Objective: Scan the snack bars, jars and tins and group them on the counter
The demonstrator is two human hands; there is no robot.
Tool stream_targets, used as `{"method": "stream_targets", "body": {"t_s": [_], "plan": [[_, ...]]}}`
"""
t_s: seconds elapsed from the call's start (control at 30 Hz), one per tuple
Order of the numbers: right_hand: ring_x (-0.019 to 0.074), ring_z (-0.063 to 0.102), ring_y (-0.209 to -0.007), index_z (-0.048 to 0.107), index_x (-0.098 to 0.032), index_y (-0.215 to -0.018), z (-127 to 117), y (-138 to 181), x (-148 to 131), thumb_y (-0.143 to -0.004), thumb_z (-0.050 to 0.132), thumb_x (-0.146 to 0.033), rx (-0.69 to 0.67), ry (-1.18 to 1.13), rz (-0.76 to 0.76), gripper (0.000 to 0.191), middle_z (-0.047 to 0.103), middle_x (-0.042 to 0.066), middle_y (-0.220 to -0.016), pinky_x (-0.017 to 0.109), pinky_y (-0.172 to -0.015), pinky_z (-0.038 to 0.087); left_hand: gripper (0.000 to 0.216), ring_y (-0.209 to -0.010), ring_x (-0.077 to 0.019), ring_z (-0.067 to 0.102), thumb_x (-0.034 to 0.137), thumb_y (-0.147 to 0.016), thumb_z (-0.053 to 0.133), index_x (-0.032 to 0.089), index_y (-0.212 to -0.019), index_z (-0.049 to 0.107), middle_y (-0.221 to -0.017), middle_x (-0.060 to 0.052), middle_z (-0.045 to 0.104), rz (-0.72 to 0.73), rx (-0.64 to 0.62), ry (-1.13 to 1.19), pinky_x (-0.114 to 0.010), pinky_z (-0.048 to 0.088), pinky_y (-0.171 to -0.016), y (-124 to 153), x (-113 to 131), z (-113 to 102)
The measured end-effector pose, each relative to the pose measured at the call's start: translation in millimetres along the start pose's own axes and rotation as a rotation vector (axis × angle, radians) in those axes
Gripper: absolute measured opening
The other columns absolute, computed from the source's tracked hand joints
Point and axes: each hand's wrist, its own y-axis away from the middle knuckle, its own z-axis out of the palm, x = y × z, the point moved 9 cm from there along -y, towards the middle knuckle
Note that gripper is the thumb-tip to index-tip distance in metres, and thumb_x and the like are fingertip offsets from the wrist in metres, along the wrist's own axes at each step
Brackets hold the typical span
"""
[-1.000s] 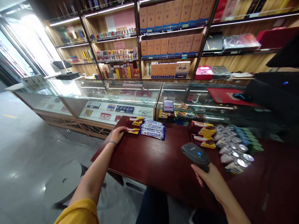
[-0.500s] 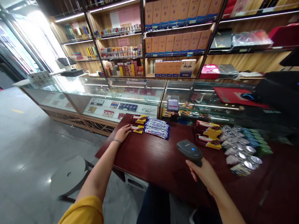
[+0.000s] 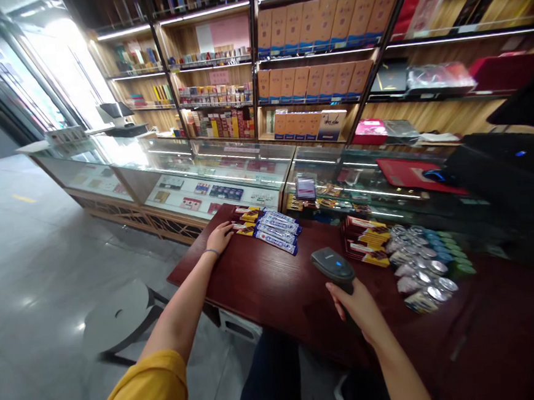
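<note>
My right hand (image 3: 356, 307) is wrapped around the handle of a dark barcode scanner (image 3: 333, 265) with a small blue light, held above the dark red table (image 3: 255, 281). My left hand (image 3: 220, 237) rests at the table's left side, fingers stretched out. Its fingertips touch the end of a red and yellow snack packet (image 3: 245, 228); another such packet (image 3: 250, 215) lies just behind. Beside these, several blue and white wrapped bars (image 3: 276, 231) lie fanned out. More red and yellow packets (image 3: 366, 241) form a stack at the right.
Right of the stack stand rows of silver-topped cans (image 3: 423, 274) and blue and green items (image 3: 456, 250). A glass display counter (image 3: 209, 167) runs behind the table, with stocked shelves (image 3: 256, 65) beyond. A round grey stool (image 3: 116, 316) stands at the left. A red mat (image 3: 408, 173) lies on the counter.
The view has shifted slightly. My left hand stays by the red and yellow packets, and my right hand still holds the scanner in nearly the same place.
</note>
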Motion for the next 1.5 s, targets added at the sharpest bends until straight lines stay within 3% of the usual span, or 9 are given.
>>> {"method": "stream_targets", "body": {"t_s": [0.27,0.43,0.53,0.67,0.83,1.0,1.27,1.4,1.5], "plan": [[0.0099,0.046,-0.033,0.053,-0.022,-0.081,-7.3,3.4,-5.1,-0.075,0.074,-0.049,0.015,-0.026,-0.024,0.034,0.054,-0.008,-0.05,0.021,-0.035,0.035,0.041,-0.13,-0.0289,0.059,0.022,-0.09,0.062,0.022,-0.13,0.069,-0.143,-0.012,0.059,0.026,0.055,0.028,-0.045,0.048,-0.114,3.9,-2.3,-2.2],[0.0101,0.046,-0.032,0.054,-0.022,-0.087,-19.8,6.7,-7.3,-0.076,0.073,-0.049,0.031,-0.038,-0.032,0.034,0.054,-0.009,-0.049,0.021,-0.034,0.034,0.042,-0.136,-0.0319,0.053,0.029,-0.09,0.062,0.023,-0.132,0.066,-0.148,-0.012,0.053,0.086,0.165,0.018,-0.05,0.046,-0.115,11.2,15.2,-13.2],[0.0106,0.046,-0.031,0.054,-0.022,-0.09,-31.1,7.7,-2.2,-0.075,0.074,-0.048,0.038,-0.056,-0.034,0.037,0.054,-0.009,-0.049,0.021,-0.033,0.034,0.035,-0.136,-0.0304,0.052,0.033,-0.095,0.058,0.023,-0.127,0.068,-0.144,-0.012,0.057,0.195,0.263,0.039,-0.05,0.044,-0.115,19.4,49.8,-15.1],[0.0109,0.045,-0.031,0.054,-0.023,-0.089,-54.6,13.1,7.2,-0.073,0.077,-0.05,0.086,-0.086,-0.031,0.039,0.054,-0.01,-0.047,0.021,-0.033,0.034,0.03,-0.126,-0.0279,0.058,0.034,-0.098,0.055,0.023,-0.122,0.07,-0.133,-0.012,0.063,0.335,0.307,0.098,-0.049,0.046,-0.112,30.6,120.1,1.9],[0.0102,0.045,-0.031,0.054,-0.023,-0.086,-91.4,29.1,8.4,-0.075,0.075,-0.052,0.156,-0.108,-0.047,0.038,0.053,-0.01,-0.048,0.021,-0.033,0.034,0.026,-0.116,-0.0263,0.062,0.031,-0.098,0.055,0.024,-0.119,0.07,-0.123,-0.011,0.066,0.4,0.248,0.226,-0.046,0.051,-0.105,37.5,210.4,45.5],[0.0094,0.045,-0.031,0.052,-0.023,-0.088,-128.4,42.9,14.2,-0.078,0.073,-0.047,0.222,-0.071,-0.047,0.034,0.053,-0.01,-0.047,0.02,-0.035,0.034,0.032,-0.121,-0.0263,0.059,0.022,-0.095,0.057,0.023,-0.126,0.065,-0.125,-0.011,0.063,0.447,0.134,0.331,-0.047,0.05,-0.108,43.7,279.6,98.9],[0.0099,0.046,-0.033,0.053,-0.022,-0.091,-165.5,51.1,35.0,-0.08,0.073,-0.047,0.265,-0.068,-0.046,0.033,0.053,-0.01,-0.047,0.021,-0.037,0.038,0.04,-0.127,-0.0261,0.056,0.013,-0.091,0.056,0.022,-0.129,0.062,-0.133,-0.013,0.057,0.502,-0.017,0.418,-0.048,0.047,-0.112,47.0,354.6,162.6],[0.0102,0.047,-0.035,0.054,-0.022,-0.092,-177.1,56.8,35.6,-0.081,0.073,-0.046,0.283,-0.056,-0.044,0.032,0.054,-0.01,-0.049,0.021,-0.039,0.039,0.047,-0.137,-0.0282,0.05,0.012,-0.091,0.054,0.02,-0.137,0.058,-0.144,-0.016,0.052,0.53,-0.071,0.379,-0.05,0.043,-0.117,46.2,378.0,178.6],[0.0104,0.047,-0.035,0.054,-0.022,-0.091,-182.1,59.4,34.9,-0.081,0.073,-0.048,0.284,-0.057,-0.053,0.033,0.054,-0.009,-0.049,0.022,-0.039,0.038,0.054,-0.149,-0.0336,0.036,0.012,-0.091,0.054,0.023,-0.145,0.052,-0.157,-0.017,0.041,0.561,-0.133,0.26,-0.06,0.035,-0.119,46.6,386.3,190.6]]}}
